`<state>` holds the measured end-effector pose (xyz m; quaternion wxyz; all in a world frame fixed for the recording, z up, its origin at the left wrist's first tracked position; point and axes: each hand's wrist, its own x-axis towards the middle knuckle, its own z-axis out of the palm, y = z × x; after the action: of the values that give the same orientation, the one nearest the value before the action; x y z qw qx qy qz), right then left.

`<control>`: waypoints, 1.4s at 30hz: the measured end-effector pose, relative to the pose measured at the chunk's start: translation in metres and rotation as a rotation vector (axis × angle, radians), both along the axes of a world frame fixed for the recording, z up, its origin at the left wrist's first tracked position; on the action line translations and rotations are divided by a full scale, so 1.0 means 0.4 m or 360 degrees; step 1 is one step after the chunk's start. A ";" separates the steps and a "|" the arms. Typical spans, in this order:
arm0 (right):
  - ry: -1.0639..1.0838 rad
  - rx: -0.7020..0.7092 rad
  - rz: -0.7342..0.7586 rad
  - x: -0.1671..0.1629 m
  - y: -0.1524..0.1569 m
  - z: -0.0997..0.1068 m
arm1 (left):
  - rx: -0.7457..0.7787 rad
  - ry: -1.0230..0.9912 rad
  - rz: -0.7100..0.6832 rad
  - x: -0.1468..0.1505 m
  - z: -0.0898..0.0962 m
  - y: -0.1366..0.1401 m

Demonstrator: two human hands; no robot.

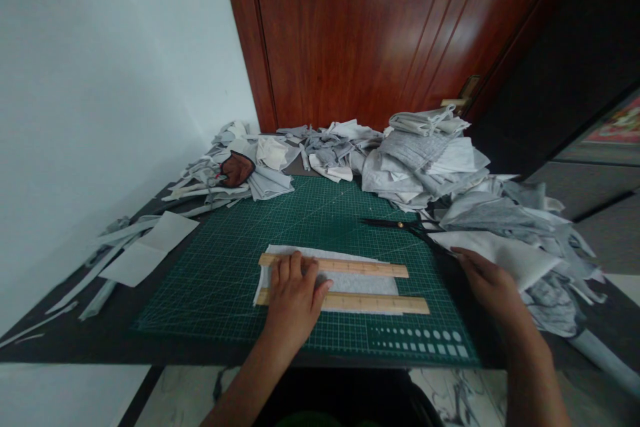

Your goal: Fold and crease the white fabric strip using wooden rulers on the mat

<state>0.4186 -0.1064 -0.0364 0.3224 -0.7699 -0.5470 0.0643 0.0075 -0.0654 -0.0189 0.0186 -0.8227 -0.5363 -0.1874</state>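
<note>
My left hand (295, 287) lies flat with its fingers spread across two wooden rulers. One ruler (360, 268) runs along the far side of a folded light grey cloth (357, 282), and the second ruler (375, 302) along its near side. Both press the cloth onto a green cutting mat (210, 293). To the right, black scissors (400, 225) rest with their blades pointing left. The fingers of my right hand (487, 280) close at the end of the scissors' near handle, beside a white cloth (500, 250); its thumb is mostly hidden.
Tall piles of folded grey cloth (425, 160) line the back and right. Cloth strips and scraps (273, 153) lie at the back left, with a brown black-edged piece (237, 169) among them. A white sheet (150, 247) lies left. Beyond stands a wooden door (350, 33).
</note>
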 end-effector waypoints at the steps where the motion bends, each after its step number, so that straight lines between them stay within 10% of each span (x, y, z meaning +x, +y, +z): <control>1: -0.0004 -0.0012 0.0011 -0.002 -0.002 0.007 | -0.0010 0.0009 0.0001 0.000 0.001 0.000; 18: 0.0113 -0.0424 0.0327 -0.051 0.000 0.046 | 0.0009 -0.0016 -0.0012 -0.002 0.000 -0.001; 42: 0.0088 -0.0303 0.0486 -0.150 0.013 0.071 | 0.0048 0.0028 -0.0009 -0.001 -0.003 -0.002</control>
<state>0.3588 -0.1014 -0.0080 0.2494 -0.7028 -0.6399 0.1853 0.0070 -0.0661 -0.0201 0.0352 -0.8254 -0.5310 -0.1883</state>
